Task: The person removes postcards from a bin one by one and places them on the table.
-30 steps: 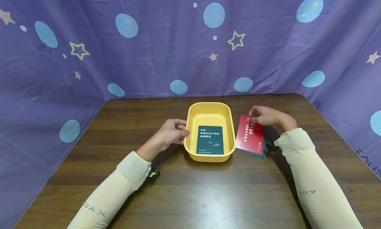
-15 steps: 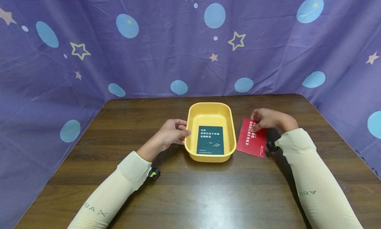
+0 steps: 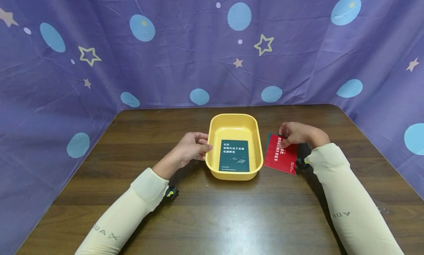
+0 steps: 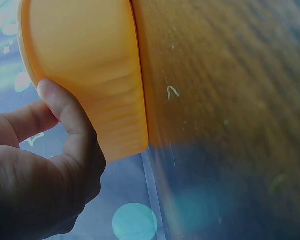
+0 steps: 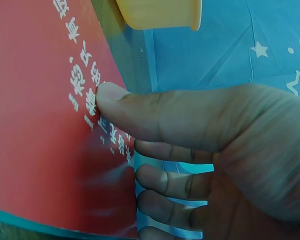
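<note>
My left hand [image 3: 193, 147] holds the left rim of a yellow plastic tray [image 3: 234, 176], its thumb [image 4: 52, 92] at the rim in the left wrist view. Inside the tray lies a dark green card [image 3: 234, 157] with white lettering and small planet drawings. To the right of the tray, my right hand [image 3: 299, 133] pinches a red card [image 3: 276, 161] with white lettering near its far edge. In the right wrist view the thumb [image 5: 125, 107] presses on its printed face, with the other fingers at its edge. Another green card [image 3: 267, 140] peeks out beneath the red one.
A brown wood-grain table [image 3: 215, 214] bears the tray and cards. Behind it and along the sides hangs a purple cloth [image 3: 179, 63] with stars and blue dots. Dark wrist straps [image 3: 171, 192] sit below both sleeves.
My right hand has shifted slightly right and nearer with the red card. The green beneath now shows at the card's upper left instead of along its near edge. My left hand and the tray stay put.
</note>
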`<action>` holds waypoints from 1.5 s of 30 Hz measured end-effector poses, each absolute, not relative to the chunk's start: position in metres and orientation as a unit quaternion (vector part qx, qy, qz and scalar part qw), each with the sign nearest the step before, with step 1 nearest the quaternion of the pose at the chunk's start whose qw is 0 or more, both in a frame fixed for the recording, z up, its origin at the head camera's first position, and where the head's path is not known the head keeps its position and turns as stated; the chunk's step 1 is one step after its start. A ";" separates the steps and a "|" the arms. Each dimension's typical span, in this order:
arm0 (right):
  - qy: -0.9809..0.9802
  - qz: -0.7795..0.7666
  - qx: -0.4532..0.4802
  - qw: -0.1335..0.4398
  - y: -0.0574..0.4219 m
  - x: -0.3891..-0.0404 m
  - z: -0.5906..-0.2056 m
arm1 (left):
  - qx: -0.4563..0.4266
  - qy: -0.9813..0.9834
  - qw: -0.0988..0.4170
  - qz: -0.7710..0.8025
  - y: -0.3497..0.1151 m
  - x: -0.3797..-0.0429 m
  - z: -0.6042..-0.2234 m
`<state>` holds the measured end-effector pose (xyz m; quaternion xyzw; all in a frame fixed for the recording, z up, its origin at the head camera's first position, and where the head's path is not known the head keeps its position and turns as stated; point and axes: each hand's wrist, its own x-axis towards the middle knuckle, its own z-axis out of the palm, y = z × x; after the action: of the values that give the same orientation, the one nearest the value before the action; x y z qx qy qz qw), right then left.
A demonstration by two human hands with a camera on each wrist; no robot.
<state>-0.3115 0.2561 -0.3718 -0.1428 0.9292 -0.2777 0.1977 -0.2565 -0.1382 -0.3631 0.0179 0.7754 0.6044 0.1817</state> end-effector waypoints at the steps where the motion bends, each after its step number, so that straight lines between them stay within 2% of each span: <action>1: 0.930 -0.275 -0.147 0.195 0.256 -0.312 -0.372 | 0.018 0.776 0.182 0.604 -0.138 -0.256 -0.363; 10: 0.934 -0.264 -0.151 0.185 0.255 -0.315 -0.369 | 0.016 0.774 0.182 0.606 -0.138 -0.256 -0.363; 21: 0.943 -0.248 -0.222 0.001 0.232 -0.315 -0.360 | 0.022 0.774 0.181 0.606 -0.139 -0.257 -0.363; 27: 0.929 -0.270 -0.246 -0.065 0.210 -0.312 -0.357 | 0.020 0.775 0.180 0.605 -0.139 -0.257 -0.363; 36: 0.928 -0.250 -0.258 -0.098 0.180 -0.303 -0.356 | 0.021 0.774 0.183 0.606 -0.139 -0.257 -0.362; 45: 0.930 -0.226 -0.280 -0.075 0.155 -0.292 -0.357 | 0.029 0.774 0.179 0.607 -0.138 -0.255 -0.361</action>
<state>-0.2919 0.1553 -0.3574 -0.2798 0.9301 -0.2257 -0.0753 -0.2554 -0.1376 -0.3614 0.0286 0.7739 0.6067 0.1793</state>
